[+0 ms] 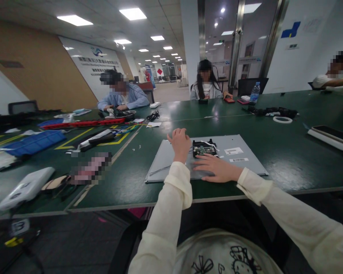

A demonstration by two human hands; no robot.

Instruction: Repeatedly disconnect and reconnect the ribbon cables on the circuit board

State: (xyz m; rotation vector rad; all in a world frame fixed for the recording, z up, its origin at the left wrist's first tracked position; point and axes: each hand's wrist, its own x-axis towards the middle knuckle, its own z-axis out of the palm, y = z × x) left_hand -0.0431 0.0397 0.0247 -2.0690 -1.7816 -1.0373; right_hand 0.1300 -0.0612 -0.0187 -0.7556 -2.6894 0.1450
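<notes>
1. Counting off: two hands on one grey panel (254, 165). One small circuit board (204, 149) is set into it, with two white labels (233, 151) to the right of the board.
2. The panel is a flat, smooth, matte rectangle lying on the glossy dark green table (288, 152). The board is dark, squarish and bumpy with parts, and white strips cross its far right corner.
3. The left hand (179, 144) sits just left of the board, fingers curled under, knuckles up (whether they pinch anything, I cannot tell).
4. The right hand (217, 169) lies palm down on the panel, fingers loosely spread and pointing left. The board is just beyond them on the far side, apart from the fingertips.
5. On the far side are three seated people, one clear plastic bottle (255, 92) and one white tape ring (282, 119). At the left is one blue tray (34, 142).
</notes>
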